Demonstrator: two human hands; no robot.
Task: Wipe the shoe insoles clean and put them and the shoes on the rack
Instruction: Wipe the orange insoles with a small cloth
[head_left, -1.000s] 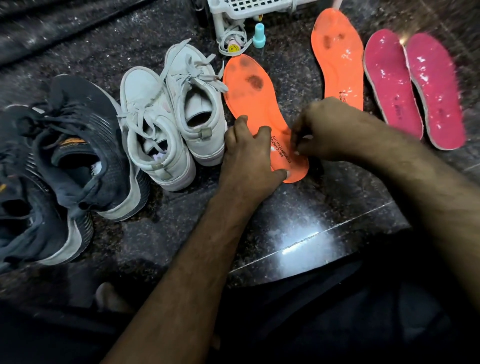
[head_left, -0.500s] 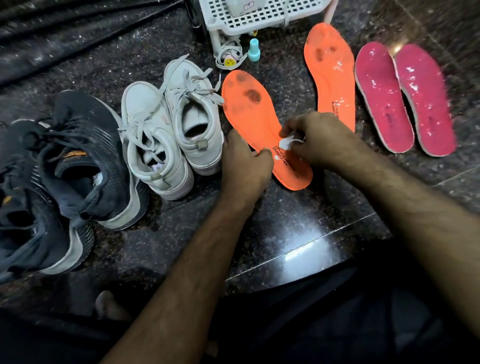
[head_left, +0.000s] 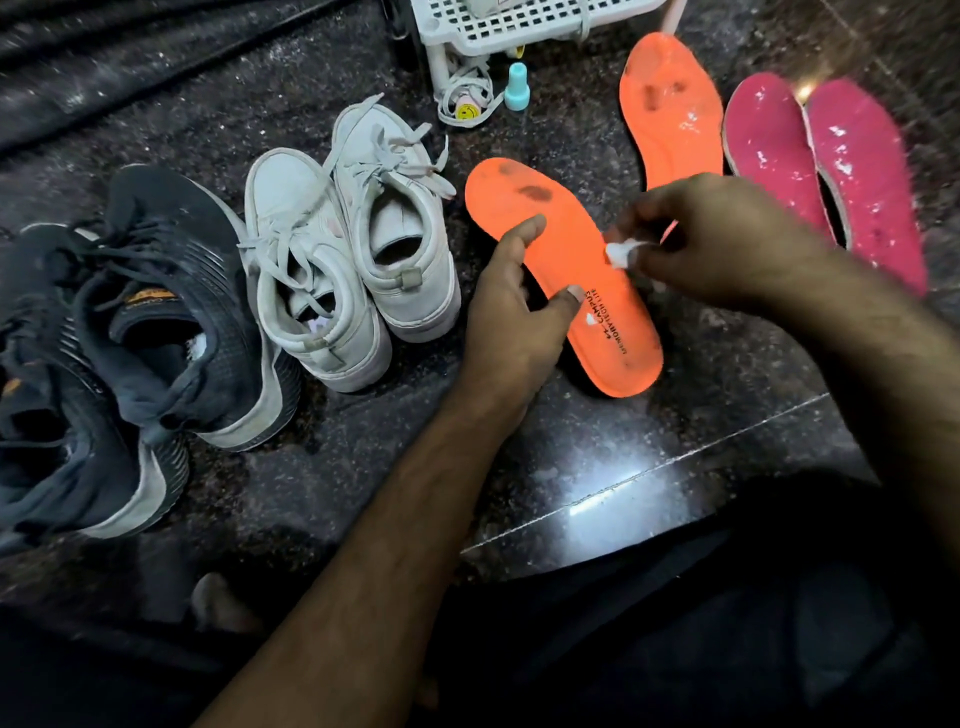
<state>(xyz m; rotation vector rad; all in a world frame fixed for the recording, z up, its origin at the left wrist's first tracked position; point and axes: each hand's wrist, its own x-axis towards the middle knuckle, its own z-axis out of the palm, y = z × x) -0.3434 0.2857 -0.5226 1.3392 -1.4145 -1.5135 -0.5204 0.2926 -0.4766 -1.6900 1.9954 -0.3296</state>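
Two hands at work: my left hand (head_left: 511, 317) pins the near insole (head_left: 566, 270) to the floor (head_left: 363, 441); right hand (head_left: 711, 234) pinches a wipe (head_left: 619, 254), best stroked firmly toward the toe stains

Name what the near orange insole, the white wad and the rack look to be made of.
Orange insole: likely foam, matte, dark smudges at the toe, printed heel text.
White wad pinched in the right hand: probably tissue or cloth; too blurred to say.
Rack: white moulded plastic, grid of holes.
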